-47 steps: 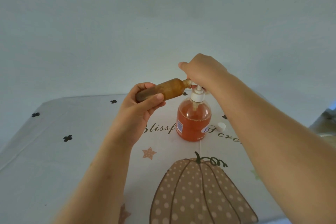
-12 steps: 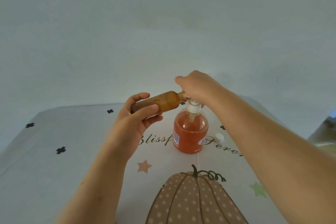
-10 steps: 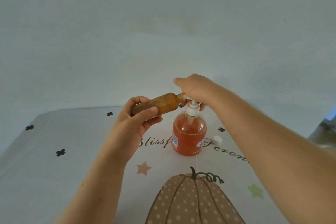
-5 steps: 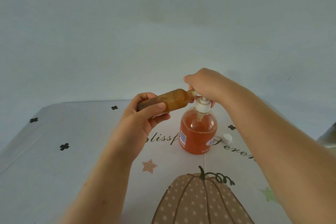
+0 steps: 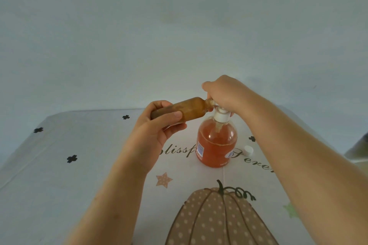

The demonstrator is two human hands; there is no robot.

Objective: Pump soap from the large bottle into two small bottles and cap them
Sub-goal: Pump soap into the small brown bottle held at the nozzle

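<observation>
Two hands work over the pumpkin-print tablecloth (image 5: 59, 185). The left hand (image 5: 157, 131) grips a small bottle (image 5: 187, 108) of amber soap, nearly level, mouth at the pump (image 5: 221, 115). The large bottle (image 5: 216, 145) stands mostly full of orange soap; the right hand (image 5: 225, 91) curls its fingers over the pump's top.

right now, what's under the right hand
Below the right hand the white pump collar of the large bottle shows, and the mouth of the small bottle meets the hand's edge. The pump head and spout are covered by the hand, so soap flow is hidden.
</observation>
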